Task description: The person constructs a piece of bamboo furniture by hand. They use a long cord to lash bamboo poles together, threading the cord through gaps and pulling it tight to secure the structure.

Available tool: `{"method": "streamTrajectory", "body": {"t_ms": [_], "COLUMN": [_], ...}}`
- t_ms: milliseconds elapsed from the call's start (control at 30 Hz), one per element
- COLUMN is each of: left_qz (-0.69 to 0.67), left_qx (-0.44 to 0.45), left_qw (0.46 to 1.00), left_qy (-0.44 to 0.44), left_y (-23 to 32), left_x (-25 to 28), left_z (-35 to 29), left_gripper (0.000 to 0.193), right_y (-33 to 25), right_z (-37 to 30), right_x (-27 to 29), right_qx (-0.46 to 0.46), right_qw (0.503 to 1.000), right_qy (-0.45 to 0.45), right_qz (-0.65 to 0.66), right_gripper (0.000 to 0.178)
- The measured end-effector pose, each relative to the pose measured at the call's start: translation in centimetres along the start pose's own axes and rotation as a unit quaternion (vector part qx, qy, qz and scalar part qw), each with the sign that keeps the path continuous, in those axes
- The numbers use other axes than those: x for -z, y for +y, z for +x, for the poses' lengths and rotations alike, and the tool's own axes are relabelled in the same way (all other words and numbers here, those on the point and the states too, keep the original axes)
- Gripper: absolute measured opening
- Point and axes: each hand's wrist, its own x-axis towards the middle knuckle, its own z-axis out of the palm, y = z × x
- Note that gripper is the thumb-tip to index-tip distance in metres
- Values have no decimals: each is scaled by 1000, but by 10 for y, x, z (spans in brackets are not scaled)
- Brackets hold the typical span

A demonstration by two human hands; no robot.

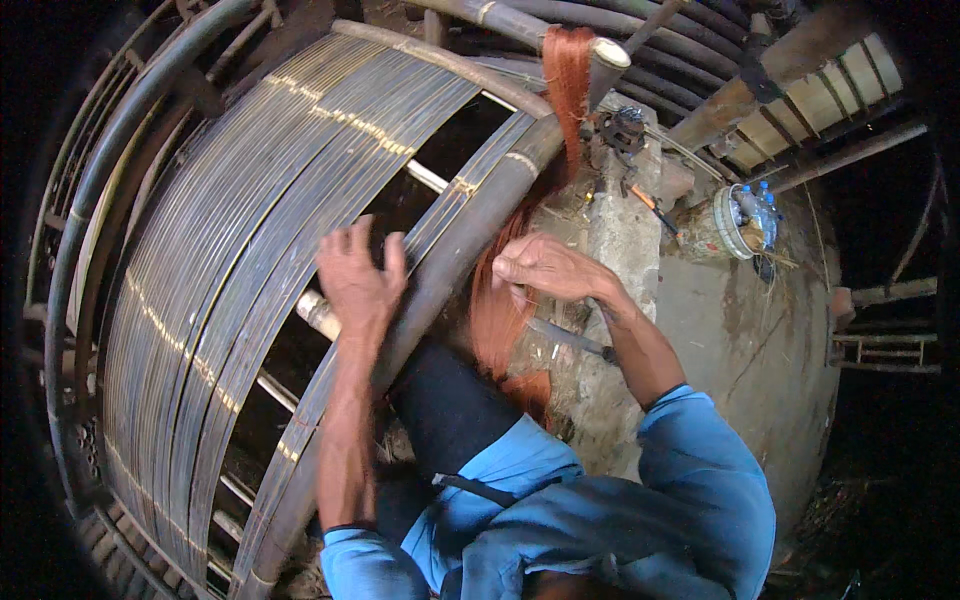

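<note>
Beside me stands a bamboo frame with a broad panel of thin dark slats (260, 180), crossed by rows of pale ties. My left hand (360, 270) has its fingers spread over the gap between this panel and a narrow slat strip (440, 222) along the thick front pole (450, 235). Nothing shows in its grasp. A bundle of reddish-brown strands (568, 90) hangs over the pole's far end and runs down its right side. At the lower bundle, my right hand (555, 268) pinches strands between thumb and fingers; the exact ones are hard to make out.
A bucket (735, 225) holding blue-capped plastic bottles (766, 205) stands on the concrete floor at the right. An orange-handled tool (648, 205) lies near it. Bamboo poles (690, 40) cross the back, and a rail (110, 130) runs along the left.
</note>
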Motion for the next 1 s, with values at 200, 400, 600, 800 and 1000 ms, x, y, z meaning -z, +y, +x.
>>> {"method": "streamTrajectory", "body": {"t_ms": [200, 400, 600, 800, 1000], "left_qz": [95, 38, 205, 139, -4], "left_qx": [27, 74, -71, 49, 97], "left_qw": [979, 968, 956, 972, 984], "left_qy": [-176, -237, -197, -183, -148], "left_y": [-86, -107, -137, -113, -90], "left_x": [93, 135, 157, 174, 161], "left_z": [-21, -38, -74, -118, -118], "left_gripper": [34, 32, 31, 26, 24], "right_y": [14, 40, 49, 55, 72], "right_z": [48, 144, 183, 170, 153], "right_x": [37, 41, 45, 62, 81], "right_qx": [92, 151, 122, -3, 17], "right_qw": [947, 911, 892, 902, 908], "right_qy": [296, 316, 332, 190, 251], "right_qz": [-84, -220, -281, -387, -336], "right_gripper": [35, 45, 51, 56, 53]}}
